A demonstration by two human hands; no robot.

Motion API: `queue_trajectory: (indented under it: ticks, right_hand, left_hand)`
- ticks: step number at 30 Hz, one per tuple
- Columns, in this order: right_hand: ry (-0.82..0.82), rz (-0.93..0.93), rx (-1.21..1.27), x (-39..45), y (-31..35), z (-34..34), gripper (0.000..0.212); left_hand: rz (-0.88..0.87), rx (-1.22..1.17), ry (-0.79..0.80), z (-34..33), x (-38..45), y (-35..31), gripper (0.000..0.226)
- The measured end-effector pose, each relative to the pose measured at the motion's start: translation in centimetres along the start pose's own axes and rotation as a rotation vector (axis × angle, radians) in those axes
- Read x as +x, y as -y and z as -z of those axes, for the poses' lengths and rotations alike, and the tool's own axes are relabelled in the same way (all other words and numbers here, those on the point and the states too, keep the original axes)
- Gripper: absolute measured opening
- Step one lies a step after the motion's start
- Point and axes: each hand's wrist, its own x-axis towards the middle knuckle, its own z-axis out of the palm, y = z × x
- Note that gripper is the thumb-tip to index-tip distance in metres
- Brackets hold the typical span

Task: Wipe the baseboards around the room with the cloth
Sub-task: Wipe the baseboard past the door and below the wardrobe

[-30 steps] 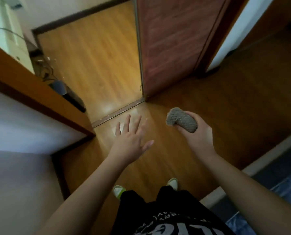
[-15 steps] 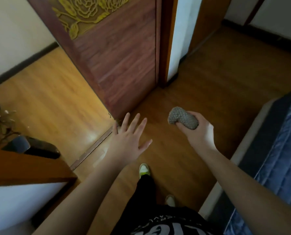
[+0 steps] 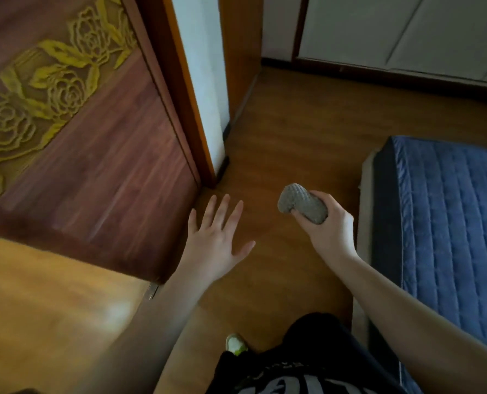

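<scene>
My right hand grips a balled-up grey knitted cloth, held in the air above the wooden floor. To its left my left hand hovers with fingers spread and straight, holding nothing. A dark baseboard runs along the foot of the far white wall. A short dark baseboard piece sits at the foot of the narrow white wall beside the door frame, just beyond my left hand.
An open reddish wooden door with a gold rose carving stands to the left. A bed with a blue quilted cover fills the right side. Wooden floor stretches between them. My shoe shows at the bottom.
The view has swung right: the door now fills the left, the bed and far wall's baseboard have come further into view. Both hands keep their pose, cloth still gripped.
</scene>
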Motion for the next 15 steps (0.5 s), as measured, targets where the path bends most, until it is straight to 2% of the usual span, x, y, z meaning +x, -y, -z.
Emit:
queue_trajectory:
  ticks: [7,15]
  right_hand:
    - [-0.072,-0.064,-0.001,7.7,-5.3,3.1,0.05]
    - [-0.05,-0.053,0.007,18.8,-11.2,6.7,0.05]
  left_hand:
    - [-0.104,0.028,0.02,-0.6,10.8,-3.1,0.087]
    - [-0.103,0.049,0.04,-0.7,22.7,-9.1,0.084]
